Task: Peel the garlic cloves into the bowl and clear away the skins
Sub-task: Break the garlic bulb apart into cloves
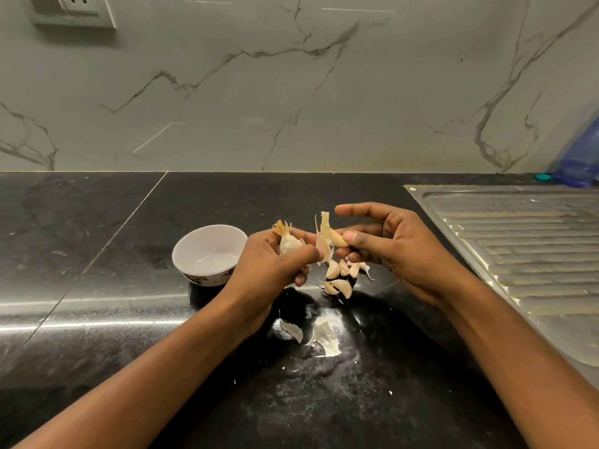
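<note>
My left hand grips the rest of a garlic bulb with its dry root tuft pointing up, and its thumb pinches a strip of papery skin. My right hand pinches a garlic clove between thumb and fingers, the skin strip still attached to it. Below the hands, several loose cloves lie on the black counter. Two pieces of peeled skin lie nearer to me. A white bowl stands left of my left hand; no garlic shows in it.
A steel sink drainboard runs along the right side. A blue plastic bottle and a teal cap sit at the back right. A marble wall with a socket backs the black counter.
</note>
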The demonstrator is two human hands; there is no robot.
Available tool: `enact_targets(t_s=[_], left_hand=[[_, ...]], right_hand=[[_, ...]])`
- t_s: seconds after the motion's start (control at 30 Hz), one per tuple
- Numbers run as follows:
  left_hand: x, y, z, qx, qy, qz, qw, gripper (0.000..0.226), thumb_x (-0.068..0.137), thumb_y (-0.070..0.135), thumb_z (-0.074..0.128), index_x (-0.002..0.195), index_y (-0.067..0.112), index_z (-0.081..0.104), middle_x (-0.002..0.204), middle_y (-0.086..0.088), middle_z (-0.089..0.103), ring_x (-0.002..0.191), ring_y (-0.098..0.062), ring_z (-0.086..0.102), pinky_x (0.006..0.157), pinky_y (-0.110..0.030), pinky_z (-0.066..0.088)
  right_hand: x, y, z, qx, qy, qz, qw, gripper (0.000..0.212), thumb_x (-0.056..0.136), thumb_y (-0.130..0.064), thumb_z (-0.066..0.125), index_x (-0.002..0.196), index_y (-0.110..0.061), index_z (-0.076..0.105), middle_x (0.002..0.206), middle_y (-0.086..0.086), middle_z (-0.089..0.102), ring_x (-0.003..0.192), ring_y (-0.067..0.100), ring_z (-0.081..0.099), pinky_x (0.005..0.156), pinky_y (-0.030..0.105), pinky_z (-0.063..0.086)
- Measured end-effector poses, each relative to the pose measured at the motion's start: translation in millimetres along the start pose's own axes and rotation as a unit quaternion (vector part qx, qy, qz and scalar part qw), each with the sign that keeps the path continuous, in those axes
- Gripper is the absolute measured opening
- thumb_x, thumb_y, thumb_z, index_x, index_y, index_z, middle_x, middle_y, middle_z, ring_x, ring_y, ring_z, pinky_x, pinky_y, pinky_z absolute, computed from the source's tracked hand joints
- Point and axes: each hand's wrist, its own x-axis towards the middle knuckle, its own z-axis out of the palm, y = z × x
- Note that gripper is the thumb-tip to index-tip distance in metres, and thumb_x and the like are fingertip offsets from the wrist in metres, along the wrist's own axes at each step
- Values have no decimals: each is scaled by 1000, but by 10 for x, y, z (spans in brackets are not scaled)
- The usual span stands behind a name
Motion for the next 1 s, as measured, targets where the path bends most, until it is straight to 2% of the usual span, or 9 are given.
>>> enact_targets(t_s=[0.13,0.23,0.33,0.5,0.6,0.67,0.83,0.9,1.0], left_hand=[[-15,10,6,3,-2,-9,1000,11,87,-6,70,87,4,74,82,-13,70,63,-15,52,53,-24,42],[-23,20,9,-2,-2,-16,1000,8,88,-5,71,89,3,73,79,-11,69,62,-14,52,53,-23,42],[-28,30,13,-3,0,-18,1000,6,88,-4,72,91,2,72,77,-10,68,61,-15,50,53,-23,42],[-32,40,7,-13,6,-17,1000,11,87,-3,73,87,7,72,82,-11,69,64,-16,50,56,-26,41],[-33,39,3,-14,9,-18,1000,12,87,-3,73,86,8,72,82,-11,69,62,-17,49,58,-28,41],[-35,36,3,-12,7,-18,1000,11,88,-3,73,87,8,73,81,-10,69,61,-16,50,57,-27,42],[-31,19,-1,-12,5,-18,1000,9,88,-4,74,90,4,72,76,-9,68,57,-15,49,55,-25,42],[-23,12,-6,-11,5,-19,1000,8,88,-3,75,91,3,72,77,-8,69,57,-15,49,55,-25,42],[-23,2,-13,-13,-1,-23,1000,10,87,-1,77,96,1,72,76,-6,70,58,-14,50,56,-25,43]], right_hand=[[10,7,-27,-22,11,-3,1000,28,100,1,64,125,-9,71,104,14,81,90,21,79,80,26,64],[12,25,-23,-19,8,-3,1000,20,99,-5,67,117,-6,76,104,14,80,91,20,77,83,27,64],[6,26,-37,-24,-10,-7,1000,27,89,-10,78,115,-6,77,108,14,80,97,26,78,88,32,64],[30,11,-79,-37,50,2,998,23,94,-14,75,117,-10,76,103,11,82,88,20,76,72,26,63],[49,48,-137,-144,80,-19,986,20,91,-19,83,110,-19,79,95,3,82,84,12,75,66,20,56],[46,71,-150,-219,62,-28,973,20,85,-20,88,104,-22,82,91,-2,81,85,8,76,71,18,56],[29,106,-152,-319,0,-14,948,12,85,-23,89,94,-30,85,81,-4,80,81,16,76,77,29,60],[29,98,-154,-327,-7,-15,945,10,86,-25,89,93,-31,85,81,-5,80,79,12,75,74,27,58],[25,75,-145,-292,14,-35,956,7,91,-24,84,96,-29,85,87,-10,81,86,6,76,83,27,58]])
